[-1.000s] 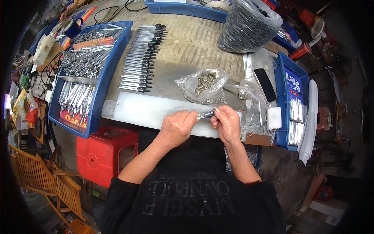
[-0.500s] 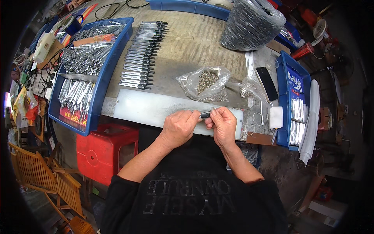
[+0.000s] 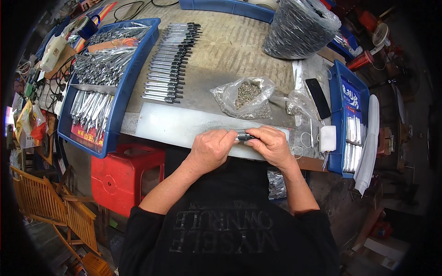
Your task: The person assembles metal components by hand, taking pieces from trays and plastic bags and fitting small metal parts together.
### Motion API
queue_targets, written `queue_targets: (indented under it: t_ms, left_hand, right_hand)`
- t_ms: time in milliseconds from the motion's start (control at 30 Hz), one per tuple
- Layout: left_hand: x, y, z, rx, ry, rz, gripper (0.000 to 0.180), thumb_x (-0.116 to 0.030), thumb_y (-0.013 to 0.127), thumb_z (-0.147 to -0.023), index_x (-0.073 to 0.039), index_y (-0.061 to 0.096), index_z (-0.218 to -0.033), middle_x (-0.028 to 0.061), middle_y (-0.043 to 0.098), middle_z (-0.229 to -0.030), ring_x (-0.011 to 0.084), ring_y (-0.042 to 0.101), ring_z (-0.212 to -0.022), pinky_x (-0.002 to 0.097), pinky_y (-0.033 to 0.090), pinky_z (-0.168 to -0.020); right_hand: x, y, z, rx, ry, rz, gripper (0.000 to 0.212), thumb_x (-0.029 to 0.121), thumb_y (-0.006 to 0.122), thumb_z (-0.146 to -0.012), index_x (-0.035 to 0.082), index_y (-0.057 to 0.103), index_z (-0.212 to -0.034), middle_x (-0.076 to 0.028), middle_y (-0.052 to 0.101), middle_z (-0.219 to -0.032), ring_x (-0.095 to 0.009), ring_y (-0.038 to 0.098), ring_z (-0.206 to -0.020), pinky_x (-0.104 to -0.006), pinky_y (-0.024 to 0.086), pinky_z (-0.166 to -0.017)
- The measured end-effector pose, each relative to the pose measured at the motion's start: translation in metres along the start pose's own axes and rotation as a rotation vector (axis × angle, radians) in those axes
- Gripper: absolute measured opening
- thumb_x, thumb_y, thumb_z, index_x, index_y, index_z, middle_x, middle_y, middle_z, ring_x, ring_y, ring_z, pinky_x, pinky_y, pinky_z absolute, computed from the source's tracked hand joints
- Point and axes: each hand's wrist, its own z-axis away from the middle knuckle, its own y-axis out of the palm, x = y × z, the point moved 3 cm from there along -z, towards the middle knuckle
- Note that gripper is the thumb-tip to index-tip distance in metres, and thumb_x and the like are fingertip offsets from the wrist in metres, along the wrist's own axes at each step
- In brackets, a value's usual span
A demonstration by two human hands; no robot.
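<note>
My left hand (image 3: pixel 211 148) and my right hand (image 3: pixel 271 145) meet over the near edge of a white board (image 3: pixel 175 126) on the workbench. Both grip one small dark metal tool (image 3: pixel 244 137) between their fingertips; most of it is hidden inside the fingers. Just beyond the hands lies a clear plastic bag of small metal parts (image 3: pixel 246 95). A neat row of finished silver-and-black tools (image 3: pixel 168 64) lies farther back on the bench.
A blue tray of silver tools (image 3: pixel 99 78) stands at the left, another blue tray (image 3: pixel 350 119) at the right. A black phone (image 3: pixel 317 92) and a big bag of dark parts (image 3: pixel 299 27) lie behind. A red stool (image 3: pixel 124 177) stands under the bench.
Both hands stay joined on the small tool at the board's edge; the fingers have shifted slightly around it. Nothing else has moved.
</note>
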Motion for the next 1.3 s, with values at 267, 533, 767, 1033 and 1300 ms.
queue_targets:
  t_ms: [267, 533, 767, 1033, 1300]
  left_hand:
    - [-0.007, -0.008, -0.002, 0.013, 0.044, -0.049, 0.017, -0.005, 0.064, -0.069, -0.002, 0.054, -0.083, 0.0060, 0.044, -0.056, 0.0222, 0.049, -0.048, 0.0334, 0.039, -0.042]
    - [-0.010, -0.008, -0.001, -0.023, 0.075, 0.000, 0.019, -0.006, 0.065, -0.068, -0.001, 0.054, -0.083, 0.0058, 0.043, -0.056, 0.0219, 0.048, -0.047, 0.0326, 0.040, -0.042]
    - [-0.009, -0.010, -0.006, 0.030, 0.044, -0.027, 0.017, -0.007, 0.065, -0.069, -0.002, 0.054, -0.081, 0.0059, 0.044, -0.056, 0.0221, 0.049, -0.048, 0.0328, 0.040, -0.043]
    - [-0.009, -0.010, -0.007, 0.045, 0.065, 0.006, 0.018, -0.008, 0.065, -0.069, -0.002, 0.054, -0.082, 0.0059, 0.046, -0.057, 0.0217, 0.051, -0.049, 0.0328, 0.041, -0.043]
    - [-0.012, -0.008, -0.007, 0.010, 0.026, -0.044, 0.019, -0.007, 0.066, -0.068, -0.001, 0.055, -0.084, 0.0058, 0.046, -0.057, 0.0214, 0.051, -0.049, 0.0330, 0.041, -0.043]
  right_hand:
    - [-0.001, 0.005, 0.002, -0.037, -0.149, 0.052, 0.020, 0.010, 0.069, -0.069, -0.001, 0.062, -0.085, -0.011, 0.061, -0.070, -0.025, 0.059, -0.061, -0.0337, 0.047, -0.058]
    - [0.009, 0.005, 0.000, 0.009, -0.172, 0.085, 0.020, 0.011, 0.070, -0.069, 0.000, 0.061, -0.083, -0.011, 0.059, -0.066, -0.025, 0.058, -0.059, -0.0334, 0.046, -0.054]
    - [0.007, 0.003, -0.005, 0.044, -0.109, 0.029, 0.022, 0.011, 0.070, -0.069, 0.000, 0.060, -0.085, -0.011, 0.059, -0.069, -0.026, 0.057, -0.062, -0.0347, 0.045, -0.056]
    - [0.003, -0.009, -0.010, 0.106, -0.180, -0.015, 0.021, 0.011, 0.070, -0.068, 0.000, 0.062, -0.083, -0.010, 0.060, -0.069, -0.024, 0.057, -0.061, -0.0333, 0.045, -0.054]
    - [-0.002, -0.003, -0.003, -0.008, -0.184, 0.040, 0.021, 0.011, 0.071, -0.067, -0.001, 0.063, -0.082, -0.010, 0.059, -0.064, -0.024, 0.057, -0.056, -0.0326, 0.045, -0.053]
